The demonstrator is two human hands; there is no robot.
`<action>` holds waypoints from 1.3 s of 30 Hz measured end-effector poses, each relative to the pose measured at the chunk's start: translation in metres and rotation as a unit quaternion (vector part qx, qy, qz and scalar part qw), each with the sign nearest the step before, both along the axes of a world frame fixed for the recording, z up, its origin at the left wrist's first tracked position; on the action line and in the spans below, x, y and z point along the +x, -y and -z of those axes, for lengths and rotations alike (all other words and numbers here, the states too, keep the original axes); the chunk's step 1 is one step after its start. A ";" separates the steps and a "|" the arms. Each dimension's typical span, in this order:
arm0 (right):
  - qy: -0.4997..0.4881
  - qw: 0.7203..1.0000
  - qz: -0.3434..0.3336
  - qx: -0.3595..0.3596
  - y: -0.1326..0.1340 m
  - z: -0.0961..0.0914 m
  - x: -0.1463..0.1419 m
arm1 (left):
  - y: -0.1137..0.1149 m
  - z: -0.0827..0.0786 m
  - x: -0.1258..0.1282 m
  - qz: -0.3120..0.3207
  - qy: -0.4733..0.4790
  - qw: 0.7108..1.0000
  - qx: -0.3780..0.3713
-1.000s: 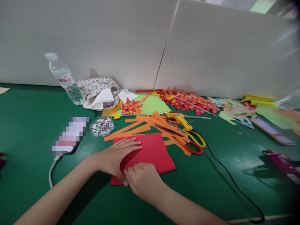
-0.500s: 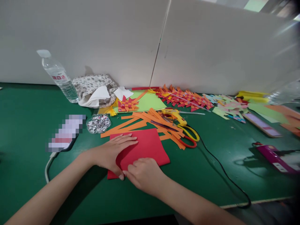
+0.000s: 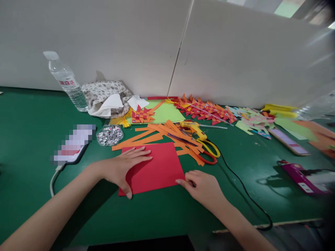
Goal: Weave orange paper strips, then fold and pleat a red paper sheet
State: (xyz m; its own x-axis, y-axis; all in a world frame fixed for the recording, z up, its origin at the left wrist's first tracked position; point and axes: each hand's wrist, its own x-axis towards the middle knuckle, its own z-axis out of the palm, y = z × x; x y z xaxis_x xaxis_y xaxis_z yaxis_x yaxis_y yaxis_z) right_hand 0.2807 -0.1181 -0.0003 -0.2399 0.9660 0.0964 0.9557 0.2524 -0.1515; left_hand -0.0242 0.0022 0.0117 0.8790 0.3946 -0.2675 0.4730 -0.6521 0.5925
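A sheet of red paper lies on the green table in front of me, its near edge looking folded. My left hand rests flat on its left part, fingers stretched out and thumb spread down to the near edge. At the near right corner, my right hand has curled fingers, with the thumb on the paper's edge; the fingertips are partly hidden. Orange paper strips lie just behind the paper, with scissors and a yellow glue gun on and beside them.
A phone, a dish of googly eyes and a water bottle stand at left. Woven paper fish are piled by the wall. A black cord runs along the right, near a purple power strip.
My right hand has slid along the near edge from beside the left thumb to the right corner. The near edge now lies flatter and straighter. My left hand stays on the paper.
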 end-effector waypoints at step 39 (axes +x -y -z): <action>-0.658 0.716 0.199 0.123 -0.100 -0.029 -0.037 | -0.008 -0.011 0.009 -0.508 0.453 0.717 -0.153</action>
State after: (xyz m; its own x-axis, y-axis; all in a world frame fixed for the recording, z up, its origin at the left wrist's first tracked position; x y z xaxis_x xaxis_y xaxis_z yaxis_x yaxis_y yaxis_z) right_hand 0.2437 -0.0179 0.0286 0.5042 0.8478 0.1643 0.0308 0.1724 -0.9845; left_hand -0.0149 0.0105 0.0226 0.0481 0.9986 0.0216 -0.0571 -0.0189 0.9982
